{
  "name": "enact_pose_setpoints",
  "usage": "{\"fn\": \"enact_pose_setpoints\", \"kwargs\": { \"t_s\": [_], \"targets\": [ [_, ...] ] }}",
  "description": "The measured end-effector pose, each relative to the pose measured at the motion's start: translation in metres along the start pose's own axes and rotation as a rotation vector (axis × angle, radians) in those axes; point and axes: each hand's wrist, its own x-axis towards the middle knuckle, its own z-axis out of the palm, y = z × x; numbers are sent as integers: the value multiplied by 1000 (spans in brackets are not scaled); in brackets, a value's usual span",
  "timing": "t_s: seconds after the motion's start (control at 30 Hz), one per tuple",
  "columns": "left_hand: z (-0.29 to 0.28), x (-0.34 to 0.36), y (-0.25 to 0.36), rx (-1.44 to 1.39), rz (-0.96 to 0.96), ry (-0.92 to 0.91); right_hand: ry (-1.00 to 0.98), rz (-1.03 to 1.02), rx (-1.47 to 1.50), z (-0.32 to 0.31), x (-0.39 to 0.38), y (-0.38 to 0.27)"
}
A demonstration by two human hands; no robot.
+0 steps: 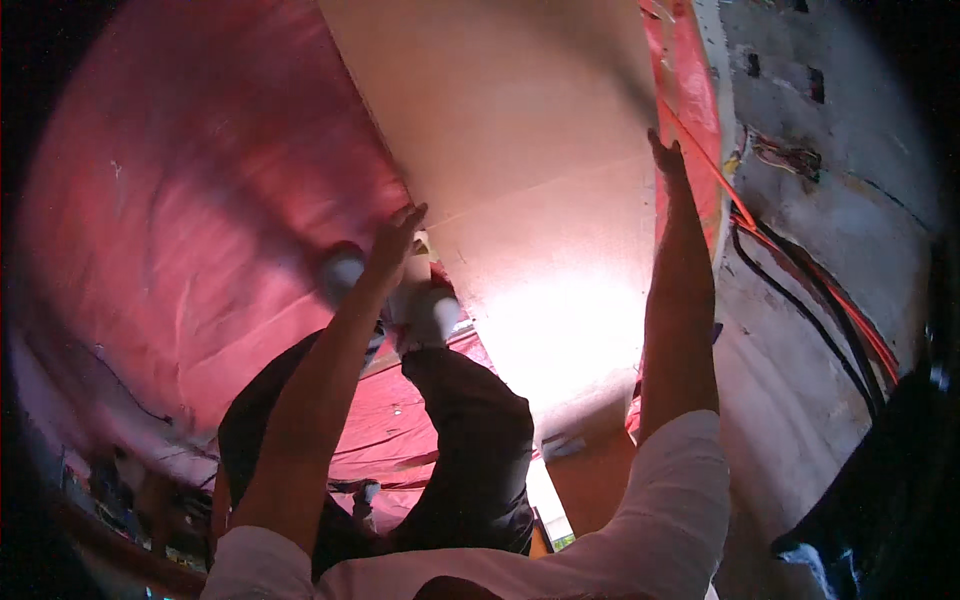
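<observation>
A long tan board stretches away in front of me, with a bright patch of light over its near part. My left hand is closed at its left edge, fingers pointing forward. Farther up, my right hand grips the opposite edge, arm outstretched, its fingertips showing against the board. The undersides of both hands' grips are hidden. My feet in light grey footwear stand to the left of the board, close to my left forearm.
Red sheeting covers the floor at left, with wrinkles. At right rises a grey wall with holes, an orange cable and black cables. Dark clutter lies at lower left, a dark cloth-like thing at lower right.
</observation>
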Motion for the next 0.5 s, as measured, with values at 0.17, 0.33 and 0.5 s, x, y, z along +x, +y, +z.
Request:
{"fn": "enact_pose_setpoints", "kwargs": {
  "t_s": [0.17, 0.33, 0.5],
  "targets": [
    [22, 51, -52, 445, 75, -263, -127, -236, -472, -48, 52, 76],
    [-105, 81, -41, 1611, 265, 112, 142, -199, -317, 59, -97, -44],
    [-194, 11, 69, 1300, 203, 143, -13, -246, 107, 56, -206, -97]
  ]
}}
